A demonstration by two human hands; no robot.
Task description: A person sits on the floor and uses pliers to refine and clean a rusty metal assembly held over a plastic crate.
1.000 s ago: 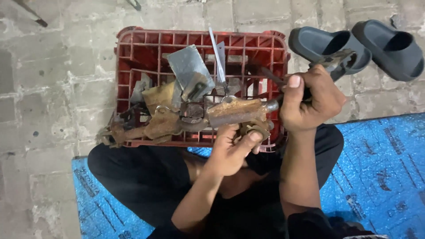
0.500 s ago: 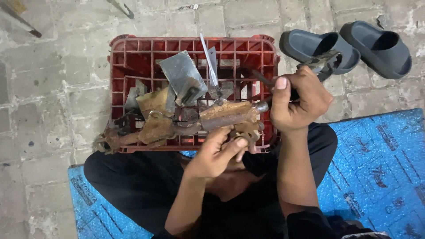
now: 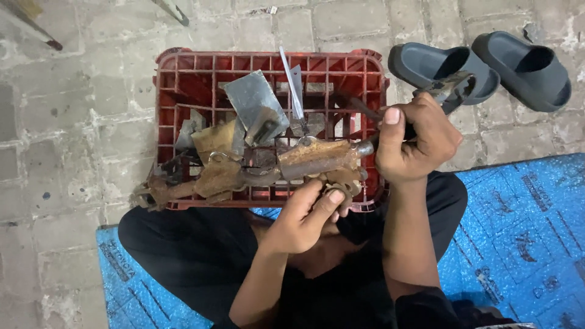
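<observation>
A long rusty metal part (image 3: 262, 170) lies across the front of an upturned red plastic crate (image 3: 183, 79). My left hand (image 3: 304, 219) grips the small rusty bracket on its underside, near its right end. My right hand (image 3: 414, 140) is closed around a dark wrench (image 3: 451, 88) whose far end points up to the right, while its near end meets the tip of the rusty part. Grey sheet-metal pieces (image 3: 256, 109) and a thin blade (image 3: 291, 85) stand on the crate behind the part.
Two dark grey slides (image 3: 487, 70) lie on the paving stones to the crate's right. I sit cross-legged in dark trousers on a blue mat (image 3: 524, 231). A thin rod (image 3: 33, 27) lies at the top left.
The view shifted slightly. My right hand with the wrench stays at the tip of the rusty part, and my left hand has kept its hold underneath.
</observation>
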